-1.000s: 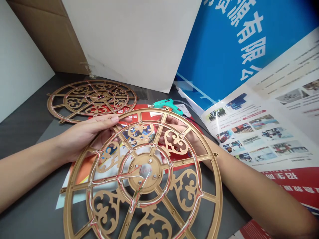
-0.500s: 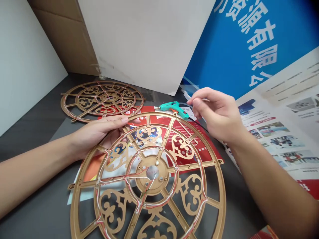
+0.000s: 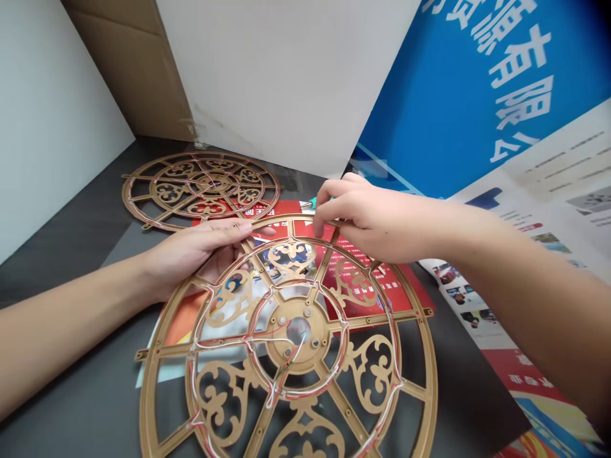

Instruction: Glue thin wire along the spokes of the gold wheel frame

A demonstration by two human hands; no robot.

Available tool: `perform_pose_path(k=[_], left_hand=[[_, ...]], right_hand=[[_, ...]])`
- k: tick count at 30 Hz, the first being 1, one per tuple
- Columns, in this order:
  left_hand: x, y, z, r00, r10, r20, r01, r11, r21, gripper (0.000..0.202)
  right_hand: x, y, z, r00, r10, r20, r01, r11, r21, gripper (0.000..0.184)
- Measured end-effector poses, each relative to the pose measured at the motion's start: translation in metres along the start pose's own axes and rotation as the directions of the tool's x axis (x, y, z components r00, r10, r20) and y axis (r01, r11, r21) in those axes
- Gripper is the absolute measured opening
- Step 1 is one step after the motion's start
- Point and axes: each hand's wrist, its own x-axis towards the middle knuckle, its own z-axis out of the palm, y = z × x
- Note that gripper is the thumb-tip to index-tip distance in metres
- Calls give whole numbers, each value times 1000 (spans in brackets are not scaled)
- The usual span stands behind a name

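A round gold plastic wheel frame (image 3: pixel 305 337) with scrollwork panels and thin red and white wires fills the lower middle. My left hand (image 3: pixel 200 251) grips its upper left rim, with fingers above and palm partly behind the frame. My right hand (image 3: pixel 363 219) comes in from the right, its fingers curled over the top rim. A teal hot glue gun (image 3: pixel 312 203) is almost hidden behind those fingers, with only a small piece showing. A second wired gold wheel frame (image 3: pixel 200 187) lies flat further back, near my left hand.
A red printed poster (image 3: pixel 377 286) lies under the near frame on a dark grey table (image 3: pixel 71 299). A white board (image 3: pixel 281 83) and cardboard (image 3: pixel 128 63) stand behind. A blue banner (image 3: pixel 477 114) and printed brochure sheets (image 3: pixel 539 203) lean at the right.
My right hand has come down and left from the air near the glue gun onto the top rim, now covering the gun. My left hand and the frame stay in place.
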Motion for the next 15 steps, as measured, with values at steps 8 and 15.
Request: perform_pose_path(k=[8, 15], left_hand=[[-1, 4, 9, 996, -56, -75, 60, 997, 50, 21], [1, 3, 5, 999, -33, 22, 34, 999, -3, 19]], right_hand=[[0, -2, -13, 996, 55, 72, -58, 997, 44, 16], [-2, 11, -19, 999, -25, 40, 19, 992, 128, 13]])
